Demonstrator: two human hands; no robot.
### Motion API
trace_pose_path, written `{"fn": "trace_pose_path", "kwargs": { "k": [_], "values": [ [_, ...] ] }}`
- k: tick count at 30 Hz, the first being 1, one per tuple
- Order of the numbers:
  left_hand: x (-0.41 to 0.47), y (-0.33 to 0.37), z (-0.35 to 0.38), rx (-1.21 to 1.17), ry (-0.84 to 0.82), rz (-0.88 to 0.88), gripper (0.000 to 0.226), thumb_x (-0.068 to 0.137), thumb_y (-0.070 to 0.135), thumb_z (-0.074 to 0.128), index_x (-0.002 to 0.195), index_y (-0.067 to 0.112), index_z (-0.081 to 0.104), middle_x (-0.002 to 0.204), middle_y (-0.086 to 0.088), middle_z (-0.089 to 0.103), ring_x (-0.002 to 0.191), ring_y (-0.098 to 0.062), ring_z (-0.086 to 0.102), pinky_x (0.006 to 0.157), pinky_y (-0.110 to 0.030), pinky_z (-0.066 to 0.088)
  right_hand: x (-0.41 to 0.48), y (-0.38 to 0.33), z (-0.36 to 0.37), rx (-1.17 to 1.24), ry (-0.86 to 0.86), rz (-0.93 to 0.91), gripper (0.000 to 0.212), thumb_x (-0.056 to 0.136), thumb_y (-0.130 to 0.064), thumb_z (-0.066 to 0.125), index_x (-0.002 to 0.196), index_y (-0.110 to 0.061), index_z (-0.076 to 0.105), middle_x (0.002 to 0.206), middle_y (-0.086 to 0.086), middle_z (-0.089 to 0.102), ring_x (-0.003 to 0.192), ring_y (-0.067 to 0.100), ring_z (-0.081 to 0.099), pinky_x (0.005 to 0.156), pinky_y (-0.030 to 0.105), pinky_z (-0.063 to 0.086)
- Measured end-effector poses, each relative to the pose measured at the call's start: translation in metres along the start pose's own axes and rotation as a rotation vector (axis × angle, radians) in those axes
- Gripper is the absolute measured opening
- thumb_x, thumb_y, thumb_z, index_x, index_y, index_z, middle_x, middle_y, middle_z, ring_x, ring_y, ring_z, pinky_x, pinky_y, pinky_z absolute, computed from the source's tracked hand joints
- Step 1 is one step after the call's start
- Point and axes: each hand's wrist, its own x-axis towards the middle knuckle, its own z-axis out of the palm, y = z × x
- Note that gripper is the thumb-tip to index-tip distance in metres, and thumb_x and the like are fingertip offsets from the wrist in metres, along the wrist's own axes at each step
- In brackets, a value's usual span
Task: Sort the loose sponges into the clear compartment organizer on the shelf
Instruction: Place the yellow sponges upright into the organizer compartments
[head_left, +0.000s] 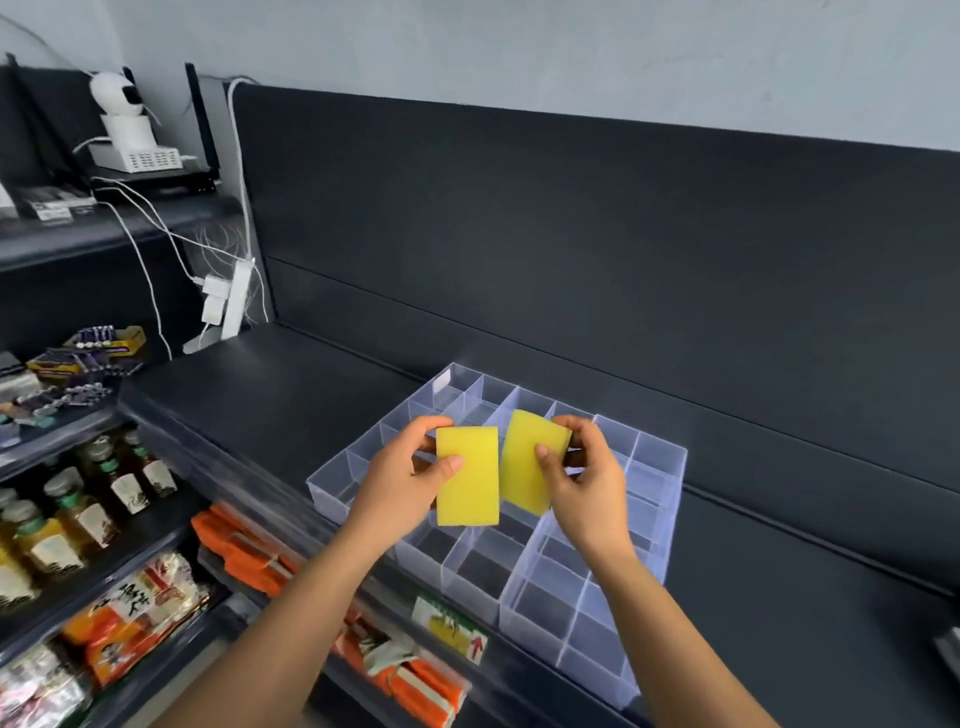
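The dark shelf (322, 395) stretches wide in front of me, its black back panel (571, 249) rising behind it. On it sits the clear compartment organizer (657, 457), a grid of see-through cells, all the ones I can see bare. A small white sticker sits on its far corner wall, too faint to read.

Down to my left, the lower shelves carry bottles of amber drink (78, 525) with pale labels; the marks on them are blurred. Beside them lie orange packets (244, 551) and a bag with large brush-style characters (130, 597) I cannot make out. A shelf tag (451, 626) on the front edge shows green and yellow with a red arrow pointing up; its text is illegible.

Both my forearms reach forward and up over the organizer. My left hand (402, 488) pinches the left yellow sponge (467, 475) by its left edge, thumb on the front face, fingers curled behind, holding it upright. My right hand (587, 483) pinches the right yellow sponge (530, 462) the same way from its right side, thumb pressed on the front, tilted slightly left at the top. The two sponges sit just beside each other above the middle of the organizer, their inner edges nearly touching low down.
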Motion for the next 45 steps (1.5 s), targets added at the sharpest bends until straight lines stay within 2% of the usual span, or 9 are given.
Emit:
{"fn": "trace_pose_path", "kwargs": {
  "k": [6, 14, 21, 25, 30, 32, 35, 40, 45],
  "values": [
    [0.063, -0.019, -0.015, 0.011, -0.035, 0.011, 0.033, 0.087, 0.025, 0.062, 0.116, 0.036, 0.050, 0.110, 0.005, 0.059, 0.099, -0.015, 0.057, 0.081, -0.045, 0.054, 0.051, 0.011, 0.035, -0.025, -0.003, 0.012, 0.024, 0.086, -0.018, 0.066, 0.102, -0.029, 0.053, 0.088, -0.015, 0.057, 0.081, 0.007, 0.054, 0.067, 0.022, 0.046],
    [0.135, -0.042, -0.035, -0.007, -0.086, 0.032, 0.031, 0.085, 0.019, 0.064, 0.108, 0.036, 0.051, 0.104, 0.006, 0.062, 0.094, -0.016, 0.061, 0.076, -0.043, 0.055, 0.104, 0.027, 0.078, -0.084, 0.046, 0.077, 0.024, 0.083, -0.012, 0.068, 0.099, -0.026, 0.056, 0.099, 0.000, 0.060, 0.085, 0.017, 0.057, 0.073, 0.030, 0.052],
    [0.197, -0.050, -0.046, 0.014, -0.117, 0.124, 0.034, 0.083, 0.009, 0.065, 0.108, 0.027, 0.051, 0.095, 0.012, 0.060, 0.087, -0.006, 0.059, 0.075, -0.035, 0.053, 0.142, 0.035, 0.105, -0.198, 0.165, 0.131, 0.021, 0.084, -0.004, 0.063, 0.093, -0.022, 0.056, 0.101, 0.000, 0.060, 0.084, 0.014, 0.056, 0.070, 0.018, 0.046],
    [0.226, -0.054, -0.043, 0.075, -0.126, 0.216, 0.032, 0.083, 0.008, 0.063, 0.107, 0.025, 0.050, 0.099, 0.005, 0.060, 0.091, -0.013, 0.057, 0.074, -0.029, 0.048, 0.152, 0.043, 0.119, -0.269, 0.180, 0.141, 0.021, 0.085, -0.001, 0.062, 0.093, -0.020, 0.056, 0.103, 0.001, 0.060, 0.089, 0.015, 0.056, 0.074, 0.017, 0.050],
    [0.252, -0.061, -0.032, 0.140, -0.166, 0.280, 0.031, 0.084, 0.008, 0.063, 0.108, 0.023, 0.050, 0.102, 0.005, 0.058, 0.093, -0.013, 0.055, 0.073, -0.025, 0.043, 0.158, 0.054, 0.128, -0.442, 0.151, 0.155, 0.018, 0.087, -0.003, 0.060, 0.097, -0.017, 0.060, 0.099, -0.004, 0.056, 0.081, 0.011, 0.054, 0.063, 0.000, 0.037],
    [0.258, -0.063, -0.028, 0.148, -0.180, 0.293, 0.031, 0.084, 0.008, 0.063, 0.108, 0.023, 0.050, 0.104, 0.006, 0.057, 0.095, -0.013, 0.055, 0.074, -0.025, 0.043, 0.160, 0.059, 0.131, -0.493, 0.135, 0.159, 0.017, 0.088, -0.005, 0.060, 0.100, -0.015, 0.062, 0.100, -0.005, 0.053, 0.079, 0.014, 0.056, 0.069, 0.005, 0.043],
    [0.265, -0.068, -0.024, 0.175, -0.216, 0.320, 0.031, 0.084, 0.008, 0.064, 0.108, 0.022, 0.050, 0.107, 0.007, 0.057, 0.097, -0.013, 0.054, 0.077, -0.027, 0.046, 0.160, 0.067, 0.134, -0.611, 0.119, 0.130, 0.017, 0.087, -0.008, 0.063, 0.103, -0.014, 0.064, 0.107, -0.001, 0.053, 0.081, 0.018, 0.058, 0.078, 0.022, 0.051],
    [0.271, -0.078, -0.019, 0.244, -0.234, 0.378, 0.029, 0.083, 0.007, 0.064, 0.107, 0.018, 0.051, 0.110, 0.005, 0.057, 0.095, -0.012, 0.053, 0.077, -0.023, 0.040, 0.162, 0.078, 0.139, -0.760, 0.132, 0.048, 0.016, 0.083, -0.007, 0.067, 0.098, -0.010, 0.068, 0.103, 0.005, 0.057, 0.087, 0.023, 0.056, 0.073, 0.028, 0.049],
    [0.279, -0.084, -0.013, 0.365, -0.263, 0.423, 0.027, 0.083, 0.004, 0.063, 0.105, 0.014, 0.053, 0.113, 0.002, 0.052, 0.090, -0.019, 0.057, 0.076, -0.032, 0.046, 0.166, 0.083, 0.141, -0.811, 0.157, 0.021, 0.014, 0.083, -0.006, 0.067, 0.097, -0.008, 0.068, 0.101, 0.007, 0.057, 0.083, 0.024, 0.058, 0.071, 0.032, 0.054]
  ]
}}
